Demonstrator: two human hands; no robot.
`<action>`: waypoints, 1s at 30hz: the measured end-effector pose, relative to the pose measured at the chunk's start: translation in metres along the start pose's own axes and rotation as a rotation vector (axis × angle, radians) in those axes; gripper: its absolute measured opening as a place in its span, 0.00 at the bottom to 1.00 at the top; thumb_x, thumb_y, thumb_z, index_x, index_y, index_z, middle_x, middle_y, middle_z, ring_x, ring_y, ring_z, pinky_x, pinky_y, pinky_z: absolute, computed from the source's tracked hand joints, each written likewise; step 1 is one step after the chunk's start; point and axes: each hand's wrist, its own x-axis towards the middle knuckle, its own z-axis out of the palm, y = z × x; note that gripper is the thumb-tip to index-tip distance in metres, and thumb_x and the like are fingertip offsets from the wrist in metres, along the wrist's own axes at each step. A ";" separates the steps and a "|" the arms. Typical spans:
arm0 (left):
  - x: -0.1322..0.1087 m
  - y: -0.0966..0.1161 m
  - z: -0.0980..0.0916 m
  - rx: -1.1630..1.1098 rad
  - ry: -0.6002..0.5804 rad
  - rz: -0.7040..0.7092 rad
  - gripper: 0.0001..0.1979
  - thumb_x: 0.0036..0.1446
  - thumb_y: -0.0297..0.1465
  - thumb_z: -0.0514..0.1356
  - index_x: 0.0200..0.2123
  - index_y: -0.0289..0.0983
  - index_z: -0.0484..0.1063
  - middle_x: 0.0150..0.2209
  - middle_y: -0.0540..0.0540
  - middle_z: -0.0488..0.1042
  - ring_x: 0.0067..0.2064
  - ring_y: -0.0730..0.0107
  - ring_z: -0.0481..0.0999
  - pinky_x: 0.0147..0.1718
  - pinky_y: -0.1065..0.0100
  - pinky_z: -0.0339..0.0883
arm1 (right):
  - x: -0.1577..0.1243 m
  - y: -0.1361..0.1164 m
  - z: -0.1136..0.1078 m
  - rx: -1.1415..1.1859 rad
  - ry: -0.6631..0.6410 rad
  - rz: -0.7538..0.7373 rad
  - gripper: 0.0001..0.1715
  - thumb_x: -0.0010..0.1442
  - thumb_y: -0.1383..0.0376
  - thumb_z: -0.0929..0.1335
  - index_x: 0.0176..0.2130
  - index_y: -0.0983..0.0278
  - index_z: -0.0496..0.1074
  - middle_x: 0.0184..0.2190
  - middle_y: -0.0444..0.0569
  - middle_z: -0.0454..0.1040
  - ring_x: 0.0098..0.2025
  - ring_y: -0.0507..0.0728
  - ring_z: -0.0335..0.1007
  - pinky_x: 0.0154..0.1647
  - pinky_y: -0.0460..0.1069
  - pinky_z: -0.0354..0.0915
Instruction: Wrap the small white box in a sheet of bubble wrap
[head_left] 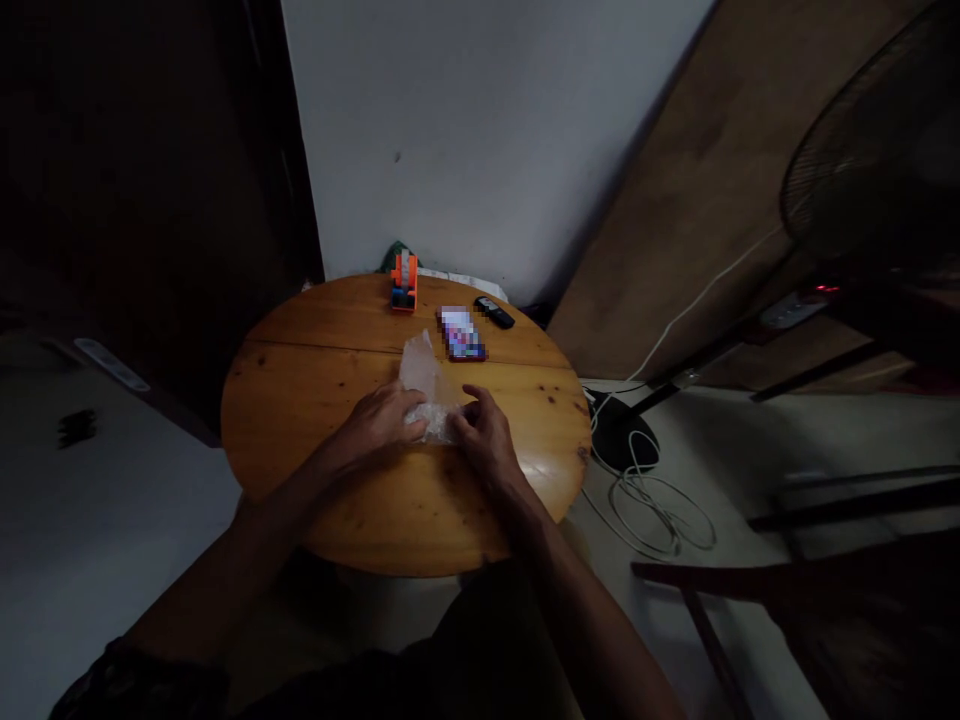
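The surface (292, 400) is knotty wood, smooth and glossy enough to throw back a bright sheen; the film (421, 372) on it is thin, see-through plastic, crinkled and shiny. The orange tape dispenser (404, 283) looks like hard plastic, the wall (487, 130) matt, the leaning board (690, 190) dull wood.

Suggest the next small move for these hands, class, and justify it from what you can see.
Probably the left hand should fold the loose far flap of the translucent plastic sheet back over its crumpled near part. Both it and the right hand are at that near part, while the flap stretches beyond them over the wooden table, unheld.
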 end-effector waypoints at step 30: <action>-0.005 0.007 0.007 -0.555 0.125 -0.138 0.26 0.50 0.31 0.61 0.55 0.35 0.71 0.31 0.50 0.72 0.33 0.68 0.71 0.34 0.70 0.64 | -0.005 -0.058 -0.001 -0.426 -0.418 -0.417 0.48 0.57 0.71 0.66 0.72 0.64 0.46 0.54 0.57 0.76 0.41 0.58 0.77 0.43 0.52 0.69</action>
